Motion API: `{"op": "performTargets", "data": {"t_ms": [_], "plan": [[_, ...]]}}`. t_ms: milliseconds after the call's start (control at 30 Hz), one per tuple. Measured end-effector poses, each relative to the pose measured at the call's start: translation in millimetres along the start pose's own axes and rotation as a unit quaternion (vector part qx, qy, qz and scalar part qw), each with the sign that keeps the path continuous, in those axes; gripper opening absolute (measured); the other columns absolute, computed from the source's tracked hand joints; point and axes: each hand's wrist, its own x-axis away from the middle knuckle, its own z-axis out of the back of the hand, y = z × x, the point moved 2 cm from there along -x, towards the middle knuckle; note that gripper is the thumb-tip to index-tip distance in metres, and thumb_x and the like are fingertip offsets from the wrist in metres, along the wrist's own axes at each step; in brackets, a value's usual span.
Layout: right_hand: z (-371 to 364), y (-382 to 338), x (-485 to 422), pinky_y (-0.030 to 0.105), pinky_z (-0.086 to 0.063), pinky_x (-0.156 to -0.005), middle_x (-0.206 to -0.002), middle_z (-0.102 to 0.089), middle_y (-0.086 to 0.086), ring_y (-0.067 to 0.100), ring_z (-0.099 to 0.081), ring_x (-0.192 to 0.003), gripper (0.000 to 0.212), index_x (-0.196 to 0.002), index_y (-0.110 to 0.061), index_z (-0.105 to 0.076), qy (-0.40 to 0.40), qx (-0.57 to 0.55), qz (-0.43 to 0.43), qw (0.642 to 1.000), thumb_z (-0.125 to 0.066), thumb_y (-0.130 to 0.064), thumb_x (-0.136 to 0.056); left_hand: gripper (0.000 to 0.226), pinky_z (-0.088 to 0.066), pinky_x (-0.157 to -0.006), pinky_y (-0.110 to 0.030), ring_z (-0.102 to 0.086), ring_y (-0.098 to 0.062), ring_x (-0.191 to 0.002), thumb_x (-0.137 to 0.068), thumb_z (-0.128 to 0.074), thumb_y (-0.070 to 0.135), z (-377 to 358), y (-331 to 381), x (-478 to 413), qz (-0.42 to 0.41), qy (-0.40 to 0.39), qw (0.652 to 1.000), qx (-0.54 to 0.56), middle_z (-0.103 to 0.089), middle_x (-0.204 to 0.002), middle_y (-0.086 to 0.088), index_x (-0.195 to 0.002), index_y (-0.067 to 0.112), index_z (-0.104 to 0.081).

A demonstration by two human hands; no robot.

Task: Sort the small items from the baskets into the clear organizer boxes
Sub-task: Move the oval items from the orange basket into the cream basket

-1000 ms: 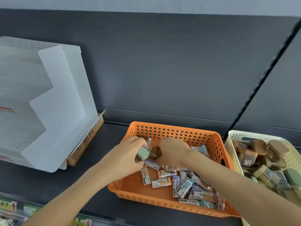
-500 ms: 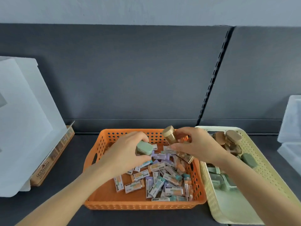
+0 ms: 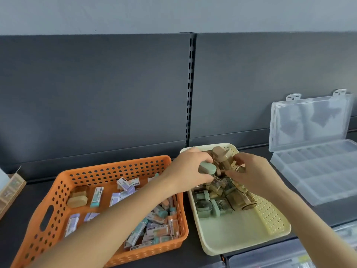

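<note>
My left hand (image 3: 188, 170) grips a green rounded item (image 3: 207, 168) and hovers over the back of the cream basket (image 3: 243, 236). My right hand (image 3: 251, 171) is beside it, its fingers curled round a tan packaged item (image 3: 225, 160) in the same basket. That basket holds several tan and green packaged pieces (image 3: 218, 198). The orange basket (image 3: 48, 215) to the left holds several small boxed erasers (image 3: 154, 225) and one tan rounded item (image 3: 77, 199). A clear organizer box (image 3: 318, 171) lies open at the right, lid up.
The dark shelf back panel (image 3: 116, 93) rises behind the baskets. A brown cardboard box (image 3: 9, 190) sits at the far left edge. More clear containers (image 3: 289, 256) show on the lower shelf at bottom right.
Both hands moved right from the orange basket to the cream basket, the left still holding the green item and the right the tan one. The view swung right, revealing the clear organizer.
</note>
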Motion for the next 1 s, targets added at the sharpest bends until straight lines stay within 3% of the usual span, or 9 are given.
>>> {"op": "performTargets", "data": {"t_ms": [200, 367, 467, 667, 767, 867, 1000], "plan": [[-11.6, -1.4, -1.4, 0.035, -0.054, -0.070, -0.098, -0.059, -0.001, 0.020, -0.059, -0.083, 0.041, -0.116, -0.020, -0.056, -0.029, 0.079, 0.045, 0.995, -0.065, -0.042, -0.083, 0.047, -0.046, -0.084, -0.029, -0.050, -0.012, -0.102, -0.077, -0.071, 0.033, -16.6, -4.9, -12.6, 0.015, -0.036, 0.999, -0.025, -0.052, -0.113, 0.006, -0.122, 0.025, -0.057], [-11.1, -0.8, 0.1, 0.034, -0.053, -0.076, -0.113, -0.060, 0.003, 0.020, -0.059, -0.092, 0.055, -0.129, -0.023, -0.051, -0.040, 0.063, 0.052, 0.996, -0.068, -0.045, -0.082, 0.061, -0.039, -0.095, -0.024, -0.043, -0.007, -0.119, -0.078, -0.071, 0.037, -5.9, -12.6, 3.4, 0.018, -0.024, 0.999, -0.018, -0.045, -0.133, 0.009, -0.133, 0.027, -0.048], [-4.3, -10.3, 0.3, 0.036, -0.051, -0.080, -0.119, -0.059, 0.003, 0.023, -0.055, -0.102, 0.054, -0.129, -0.022, -0.053, -0.012, 0.050, 0.063, 0.997, -0.068, -0.044, -0.081, 0.062, -0.037, -0.095, -0.021, -0.043, -0.006, -0.119, -0.079, -0.072, 0.037, 10.1, -22.6, 20.8, 0.028, 0.005, 0.999, -0.017, -0.045, -0.134, 0.011, -0.135, 0.029, -0.047], [-6.0, -58.7, 8.6, 0.017, -0.037, -0.067, -0.113, -0.057, -0.004, 0.009, -0.051, -0.086, 0.048, -0.129, -0.024, -0.054, -0.012, -0.028, 0.138, 0.990, -0.067, -0.036, -0.084, 0.056, -0.038, -0.099, -0.021, -0.045, 0.001, -0.116, -0.080, -0.071, 0.037, 48.9, -53.9, 75.4, 0.082, 0.061, 0.994, -0.026, -0.045, -0.133, 0.017, -0.132, 0.034, -0.049], [-21.6, -87.9, 11.4, 0.015, -0.039, -0.079, -0.123, -0.058, -0.005, 0.009, -0.053, -0.100, 0.053, -0.133, -0.023, -0.051, -0.027, -0.033, 0.195, 0.980, -0.065, -0.039, -0.085, 0.055, -0.039, -0.102, -0.024, -0.043, 0.003, -0.114, -0.082, -0.071, 0.035, 68.4, -74.1, 108.3, 0.127, 0.084, 0.987, -0.040, -0.042, -0.130, 0.022, -0.132, 0.035, -0.048], [-41.0, -118.6, 16.0, 0.006, -0.038, -0.073, -0.122, -0.059, -0.007, 0.002, -0.051, -0.099, 0.047, -0.132, -0.025, -0.052, -0.063, -0.045, 0.246, 0.966, -0.062, -0.037, -0.088, 0.053, -0.040, -0.103, -0.027, -0.045, 0.000, -0.117, -0.083, -0.070, 0.033, 84.9, -94.9, 141.0, 0.164, 0.113, 0.978, -0.062, -0.043, -0.133, 0.019, -0.131, 0.035, -0.049], [-66.9, -158.9, 21.9, 0.016, -0.036, -0.095, -0.133, -0.052, -0.008, 0.009, -0.048, -0.122, 0.051, -0.137, -0.024, -0.047, -0.106, -0.049, 0.308, 0.944, -0.061, -0.036, -0.089, 0.053, -0.035, -0.085, -0.004, -0.049, 0.010, -0.100, -0.083, -0.069, 0.033, 100.8, -120.0, 182.4, 0.208, 0.149, 0.964, -0.078, -0.041, -0.134, 0.021, -0.133, 0.034, -0.048]]}}
